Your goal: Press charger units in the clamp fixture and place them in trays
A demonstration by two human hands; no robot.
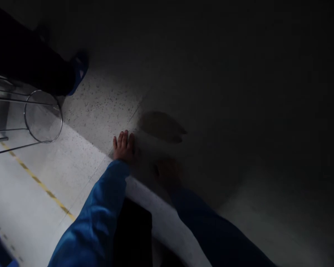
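floor (108, 107) below you: likely hard, unyielding, with no edge to take hold of. dark oval patch (160, 126) just beyond your right hand (168, 172), whose grip you can't tell; left hand (124, 146) fingers spread, nothing visibly held.

- The left hand (124, 146) is appearing left of the right hand (168, 172), over the floor (97, 100).
- A wire stand (61, 115) is standing farther left.
- Just beyond it, a co-worker's shoe (79, 70) is resting on the floor.
- Tape (36, 179) is running along the floor, left of both hands.
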